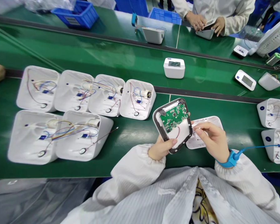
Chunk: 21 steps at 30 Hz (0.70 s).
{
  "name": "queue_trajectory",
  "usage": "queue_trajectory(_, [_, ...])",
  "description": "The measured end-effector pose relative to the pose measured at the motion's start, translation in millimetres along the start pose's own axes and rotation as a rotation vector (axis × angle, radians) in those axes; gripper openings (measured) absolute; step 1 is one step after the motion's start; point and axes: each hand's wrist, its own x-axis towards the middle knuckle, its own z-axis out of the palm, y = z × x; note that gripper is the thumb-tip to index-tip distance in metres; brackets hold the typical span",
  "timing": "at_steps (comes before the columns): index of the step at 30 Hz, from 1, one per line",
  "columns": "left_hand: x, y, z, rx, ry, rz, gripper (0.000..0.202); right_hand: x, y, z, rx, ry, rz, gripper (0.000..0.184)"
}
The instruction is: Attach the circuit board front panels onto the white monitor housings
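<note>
My left hand [160, 148] grips the lower edge of a grey-rimmed cover panel [182, 133], tilted up, with a green circuit board [174, 115] mounted inside it. My right hand [213, 138] is closed, fingers pinched at the panel's right edge, over a white housing [200, 143] lying on the green mat behind the panel. What the fingertips pinch is too small to make out. A blue wrist strap [230, 158] with a coiled blue cord circles my right wrist.
Several open white housings [84, 93] with coloured wires lie in two rows at left, more at the right edge [270, 112]. A closed white unit [174, 67] stands on the green belt [121, 59]. A co-worker's hands [202, 22] work opposite. Blue bins [77, 14] sit far back.
</note>
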Motion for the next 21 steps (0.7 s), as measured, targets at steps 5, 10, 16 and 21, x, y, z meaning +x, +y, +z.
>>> queue_trajectory(5, [8.6, -21.5, 0.7, 0.183, -0.029, 0.213, 0.056, -2.0, 1.9, 6.8, -0.186, -0.022, -0.102, 0.008])
queue_trajectory(10, [11.4, -43.5, -3.9, 0.279, -0.008, 0.230, 0.045, -7.2, 1.9, 15.7, -0.366, -0.007, -0.177, 0.012])
queue_trajectory(16, [15.9, -52.5, -1.6, 0.209, -0.013, 0.155, 0.053, -8.9, -1.2, 13.8, -0.606, 0.007, -0.246, 0.015])
queue_trajectory(21, [15.7, -55.8, 0.2, 0.172, 0.000, 0.097, 0.056, -7.0, -5.4, 13.6, -0.763, -0.020, -0.333, 0.019])
